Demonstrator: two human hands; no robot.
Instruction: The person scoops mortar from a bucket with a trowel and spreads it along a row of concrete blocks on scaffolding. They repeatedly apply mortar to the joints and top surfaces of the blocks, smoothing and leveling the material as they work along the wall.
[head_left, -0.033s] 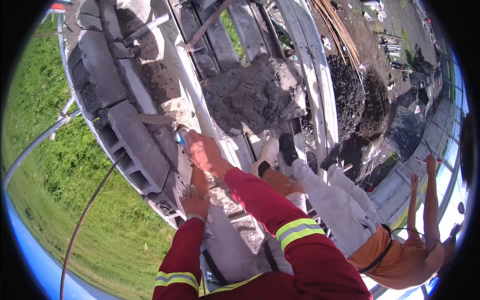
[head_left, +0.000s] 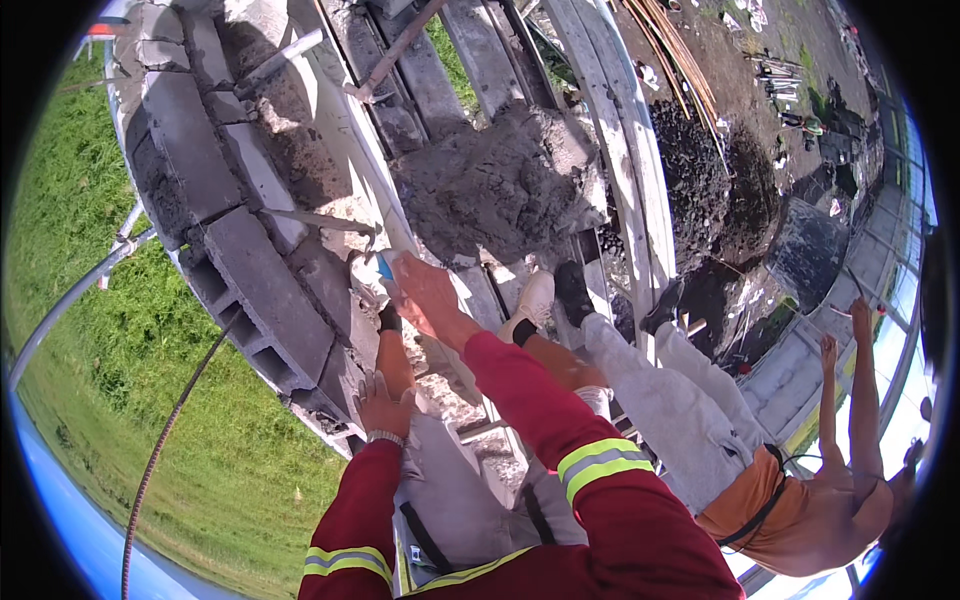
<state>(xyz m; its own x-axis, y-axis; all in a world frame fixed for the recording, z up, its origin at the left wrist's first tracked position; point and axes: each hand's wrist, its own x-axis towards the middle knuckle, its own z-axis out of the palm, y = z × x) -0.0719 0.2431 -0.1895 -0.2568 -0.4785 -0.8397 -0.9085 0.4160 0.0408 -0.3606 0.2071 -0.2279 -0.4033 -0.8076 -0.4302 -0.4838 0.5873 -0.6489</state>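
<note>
My right hand [head_left: 428,297] is closed round the blue grip of a trowel [head_left: 322,219]. The blade shows almost edge-on, grey with mortar, above the inner side of the block wall. Below it, my left hand [head_left: 384,405] lies with fingers spread near my knee and the wall's inner face; what it presses on is hard to make out. A hollow concrete block [head_left: 272,295] sits on the curved wall, its cavities facing the grass side. To the right of the trowel, a heap of wet mortar [head_left: 500,185] lies across the planks.
A co-worker in an orange shirt [head_left: 800,520] stands at the right, arms raised. A rebar rod [head_left: 175,410] curves up left of the wall. A wooden-handled tool [head_left: 400,55] lies beyond the mortar. Long planks [head_left: 640,150] edge the platform, with lower ground beyond.
My right hand and the trowel have moved a little to the right, away from the block. The left hand stays about where it was. The view has shifted slightly.
</note>
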